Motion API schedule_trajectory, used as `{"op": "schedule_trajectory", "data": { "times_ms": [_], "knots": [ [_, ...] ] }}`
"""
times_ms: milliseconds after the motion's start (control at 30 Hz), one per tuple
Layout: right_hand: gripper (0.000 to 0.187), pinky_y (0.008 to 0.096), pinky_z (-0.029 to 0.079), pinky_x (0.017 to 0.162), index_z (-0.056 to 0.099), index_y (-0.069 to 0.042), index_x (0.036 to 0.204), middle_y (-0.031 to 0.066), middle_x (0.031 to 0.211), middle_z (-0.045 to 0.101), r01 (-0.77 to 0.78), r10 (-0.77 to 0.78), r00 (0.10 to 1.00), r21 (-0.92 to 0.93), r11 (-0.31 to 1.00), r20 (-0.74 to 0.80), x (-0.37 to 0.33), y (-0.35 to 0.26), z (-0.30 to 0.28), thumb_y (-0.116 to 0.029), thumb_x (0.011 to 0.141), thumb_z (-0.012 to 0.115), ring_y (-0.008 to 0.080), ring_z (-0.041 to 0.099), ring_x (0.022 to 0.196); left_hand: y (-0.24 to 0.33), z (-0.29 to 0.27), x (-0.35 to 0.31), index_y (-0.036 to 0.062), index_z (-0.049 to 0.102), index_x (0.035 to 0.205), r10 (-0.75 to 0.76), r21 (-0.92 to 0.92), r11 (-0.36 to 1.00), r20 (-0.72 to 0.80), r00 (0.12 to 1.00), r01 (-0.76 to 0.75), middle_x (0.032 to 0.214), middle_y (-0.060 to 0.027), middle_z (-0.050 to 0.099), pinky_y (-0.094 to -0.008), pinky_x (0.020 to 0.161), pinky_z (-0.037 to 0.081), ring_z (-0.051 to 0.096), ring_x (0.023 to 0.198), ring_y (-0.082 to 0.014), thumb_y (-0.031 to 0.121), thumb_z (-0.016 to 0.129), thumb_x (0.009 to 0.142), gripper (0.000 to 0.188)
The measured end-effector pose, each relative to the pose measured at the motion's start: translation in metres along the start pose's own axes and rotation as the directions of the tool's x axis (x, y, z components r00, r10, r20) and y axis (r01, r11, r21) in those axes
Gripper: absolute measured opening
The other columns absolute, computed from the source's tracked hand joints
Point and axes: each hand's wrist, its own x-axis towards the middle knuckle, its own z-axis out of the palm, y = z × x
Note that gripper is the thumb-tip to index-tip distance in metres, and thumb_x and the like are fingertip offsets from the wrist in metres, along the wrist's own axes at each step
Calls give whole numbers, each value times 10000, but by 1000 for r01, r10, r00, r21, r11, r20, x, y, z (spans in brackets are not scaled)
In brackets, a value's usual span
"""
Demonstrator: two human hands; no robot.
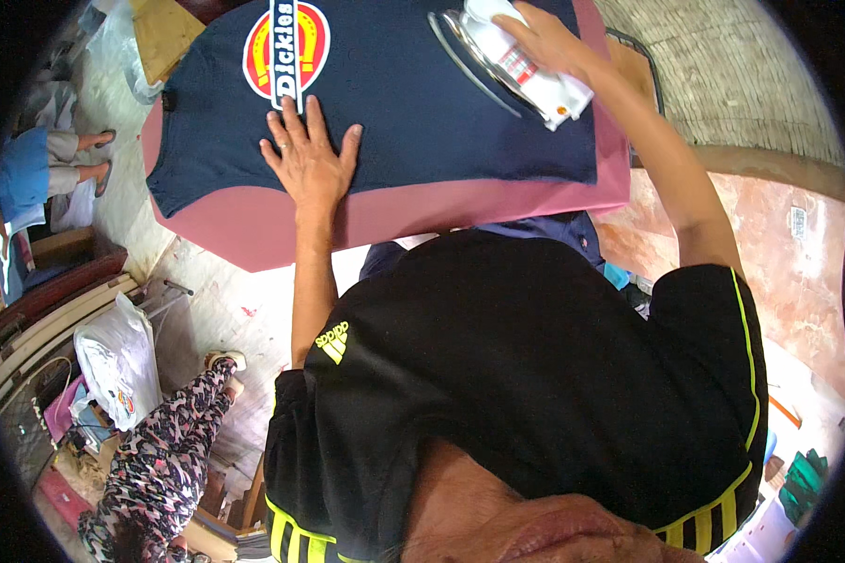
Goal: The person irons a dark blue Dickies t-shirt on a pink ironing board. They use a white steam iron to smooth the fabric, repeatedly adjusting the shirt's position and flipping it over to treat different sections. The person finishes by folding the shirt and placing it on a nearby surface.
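A dark navy T-shirt (422,122) lies spread over a pink-covered ironing board (385,214). On its left part is a round red, yellow and white print (315,47). My left hand (312,159) lies flat on the cloth just below that print, fingers spread. Toward the right end of the shirt, my right hand (545,39) is wrapped round the handle of a white clothes iron (526,75). The iron is slightly smeared by motion, and whether its sole touches the cloth cannot be told.
To the left, a person in patterned trousers (174,422) is by a white plastic bag (120,357), and another person's legs (70,164) show farther up. Stacked boards (61,324) line the left side. A woven mat surface (751,75) lies beyond the board at right.
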Motion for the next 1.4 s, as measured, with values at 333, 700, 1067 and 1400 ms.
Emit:
{"op": "schedule_trajectory", "data": {
  "times_ms": [333,700,1067,1400],
  "knots": [
    [448,439,482,803,553,0,1108,257,910,626,-170,133,974,208,963,182,-208,23,-47,-438,1017,541,354,622,840,-4,-1,-15,198,474,1499,-85,22,996,-28,996,86,1609,-174,313,-630,1176,181,224,1500,-427,680,494,931,745],
    [406,445,466,621,549,-23,981,236,757,624,321,-379,846,210,924,375,-133,-66,-7,-425,985,608,372,612,655,-7,5,-51,225,456,1508,-318,-14,947,-141,937,320,1606,-220,294,-603,1180,170,207,1507,-419,549,431,1010,595],
    [464,465,538,589,610,23,979,279,744,672,380,-418,882,195,904,218,-82,-158,60,-441,981,608,411,706,691,-8,3,-51,208,486,1484,-314,-37,949,-163,935,313,1592,-220,325,-608,1166,186,241,1490,-427,478,430,1021,539],
    [536,467,559,711,590,66,1055,302,878,690,64,-62,998,170,983,-13,-44,-146,61,-465,987,566,394,726,792,-13,-2,-51,182,446,1508,-319,-55,947,-57,946,316,1620,-236,244,-664,1151,156,168,1511,-439,378,421,1028,520]
  ]
}}
